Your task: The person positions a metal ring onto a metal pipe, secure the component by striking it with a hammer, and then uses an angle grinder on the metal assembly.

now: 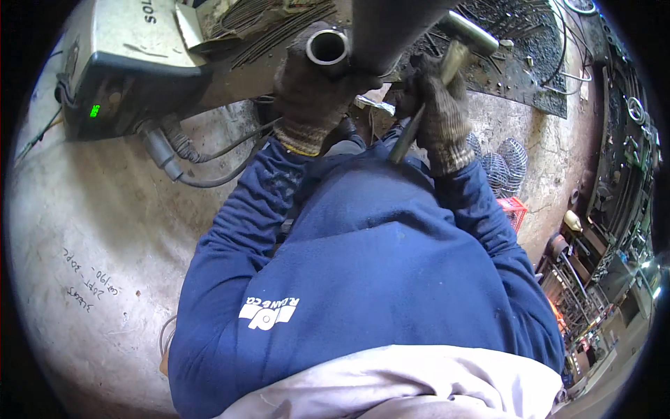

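My left hand, in a dirty knit glove, is closed around a short metal tube whose round open end faces up. Its fingers reach toward a thick dark metal pipe directly beside the tube. Whether tube and pipe are joined is hidden. My right hand, gloved too, grips the handle of a hammer. The handle runs down past the fist toward my waist, and the cylindrical steel head is up by the bench. Motion slightly blurs the handle's upper part.
A boxy machine with a green display and thick cables stands at the left. Thin rods and dark scraps lie on the workbench. Wire coils and a red crate sit on the floor at right, before cluttered racks.
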The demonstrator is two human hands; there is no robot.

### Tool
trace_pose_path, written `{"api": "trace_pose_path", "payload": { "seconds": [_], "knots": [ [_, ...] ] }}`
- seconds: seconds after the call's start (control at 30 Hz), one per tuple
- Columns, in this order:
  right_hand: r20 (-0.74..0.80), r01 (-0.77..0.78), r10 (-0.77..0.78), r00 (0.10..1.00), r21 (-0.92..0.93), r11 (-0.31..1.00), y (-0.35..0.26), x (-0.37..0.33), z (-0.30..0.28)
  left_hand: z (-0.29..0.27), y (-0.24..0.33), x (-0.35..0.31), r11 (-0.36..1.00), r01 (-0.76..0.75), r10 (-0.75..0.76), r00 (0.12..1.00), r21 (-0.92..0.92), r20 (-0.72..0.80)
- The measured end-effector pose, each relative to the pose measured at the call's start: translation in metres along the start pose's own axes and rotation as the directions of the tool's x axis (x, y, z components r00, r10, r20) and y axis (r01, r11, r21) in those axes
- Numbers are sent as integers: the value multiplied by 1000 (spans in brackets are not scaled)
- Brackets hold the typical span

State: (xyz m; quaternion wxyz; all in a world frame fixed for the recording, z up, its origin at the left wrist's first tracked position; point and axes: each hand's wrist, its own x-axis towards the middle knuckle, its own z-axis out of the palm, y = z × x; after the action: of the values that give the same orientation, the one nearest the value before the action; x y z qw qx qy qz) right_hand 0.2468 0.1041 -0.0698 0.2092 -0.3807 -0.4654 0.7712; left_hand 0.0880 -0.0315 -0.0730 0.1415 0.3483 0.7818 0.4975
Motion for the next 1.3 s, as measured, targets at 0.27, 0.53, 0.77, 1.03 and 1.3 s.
{"api": "trace_pose_path", "payload": {
  "seconds": [0.27,0.53,0.77,1.03,1.3],
  "knots": [
    [29,-77,73,997,147,986,18,-23,-12,-5,16,-2,982,-58,55,998,182,23],
    [93,-189,179,979,119,975,12,-28,-6,-3,13,-3,961,-55,54,998,269,12],
    [187,-217,197,962,93,972,22,-20,-18,-1,-13,-6,976,-13,22,999,218,-36],
    [55,-161,154,987,159,974,22,-27,-8,-3,4,-2,972,-34,25,999,231,43],
    [-18,-114,123,992,254,960,16,-33,-12,-2,13,-3,953,23,-19,1000,302,-15]
  ]
}}
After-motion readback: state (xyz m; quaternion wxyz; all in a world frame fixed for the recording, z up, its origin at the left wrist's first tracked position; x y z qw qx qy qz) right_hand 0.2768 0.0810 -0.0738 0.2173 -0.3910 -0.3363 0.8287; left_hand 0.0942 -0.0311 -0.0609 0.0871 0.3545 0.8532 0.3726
